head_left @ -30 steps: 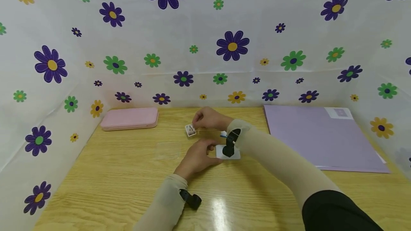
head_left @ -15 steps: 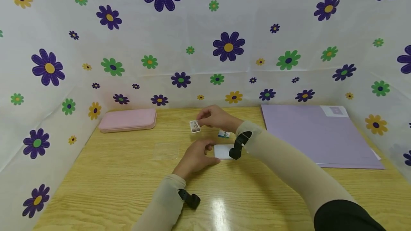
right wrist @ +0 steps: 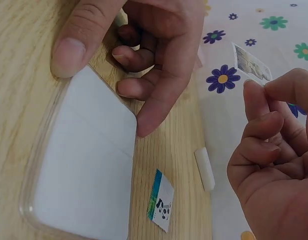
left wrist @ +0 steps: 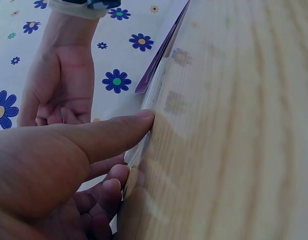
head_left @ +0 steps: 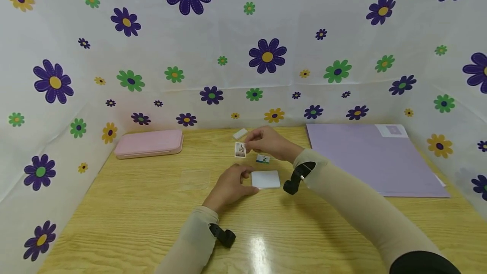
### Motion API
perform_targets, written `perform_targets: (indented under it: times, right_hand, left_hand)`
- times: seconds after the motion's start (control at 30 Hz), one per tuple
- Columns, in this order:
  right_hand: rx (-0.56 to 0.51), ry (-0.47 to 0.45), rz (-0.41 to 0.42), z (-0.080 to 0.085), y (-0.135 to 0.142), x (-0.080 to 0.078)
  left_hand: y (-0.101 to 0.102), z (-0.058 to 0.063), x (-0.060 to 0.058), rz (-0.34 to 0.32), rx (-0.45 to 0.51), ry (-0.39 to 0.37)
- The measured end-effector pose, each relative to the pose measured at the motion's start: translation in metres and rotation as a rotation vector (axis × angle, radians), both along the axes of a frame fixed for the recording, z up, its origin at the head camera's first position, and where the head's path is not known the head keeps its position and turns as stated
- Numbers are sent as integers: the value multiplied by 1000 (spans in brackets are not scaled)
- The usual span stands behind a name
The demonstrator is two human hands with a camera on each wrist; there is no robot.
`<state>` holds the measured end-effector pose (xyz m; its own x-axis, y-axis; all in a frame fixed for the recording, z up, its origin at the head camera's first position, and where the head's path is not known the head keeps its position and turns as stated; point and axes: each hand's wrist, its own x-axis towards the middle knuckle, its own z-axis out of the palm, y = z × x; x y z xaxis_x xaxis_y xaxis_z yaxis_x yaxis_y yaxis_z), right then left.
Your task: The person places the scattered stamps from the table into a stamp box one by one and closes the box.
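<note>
In the head view my right hand [head_left: 268, 142] pinches a small stamp [head_left: 240, 150] with a brownish picture and white border, raised above the table. The right wrist view shows that stamp [right wrist: 252, 64] between thumb and index fingertips. A flat white rectangle in a clear case [head_left: 265, 179] lies on the table. My left hand [head_left: 230, 185] grips the case's left end, thumb at the near corner [right wrist: 69, 57] and index finger at the far edge. Between the case and my right hand lies a second stamp [head_left: 263, 158], with a panda picture and a blue-green strip.
A white block [head_left: 240, 133], like an eraser, lies behind the raised stamp. Left of my left hand is a thin transparent sheet [head_left: 195, 179]. A pink case [head_left: 149, 143] stands at the back left, a large lilac folder [head_left: 373, 160] at the right. Flowered cloth hangs behind.
My right hand has moved right with the stamp, whose picture has turned more upright toward the head camera. The panda stamp and white block have come into sight. My left hand stays at the case.
</note>
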<state>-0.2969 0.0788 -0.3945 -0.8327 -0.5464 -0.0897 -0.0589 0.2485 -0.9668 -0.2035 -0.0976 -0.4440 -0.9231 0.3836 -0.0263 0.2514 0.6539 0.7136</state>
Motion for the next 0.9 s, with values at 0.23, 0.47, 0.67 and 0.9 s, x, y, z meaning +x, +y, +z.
perform_targets:
  times: [0.23, 0.47, 0.67, 0.9]
  right_hand:
    - [12, -5, -29, 0, 13, 9]
    - [28, -32, -76, -4, 28, 19]
    - [39, -21, -86, -10, 37, 25]
    - [89, 10, -70, -22, 38, 33]
  left_hand:
    - [0, -3, -3, 15, 11, -11]
    - [2, -3, -1, 20, 14, -13]
    - [3, -3, -1, 29, 14, -18]
    - [2, -4, -2, 30, -9, -12]
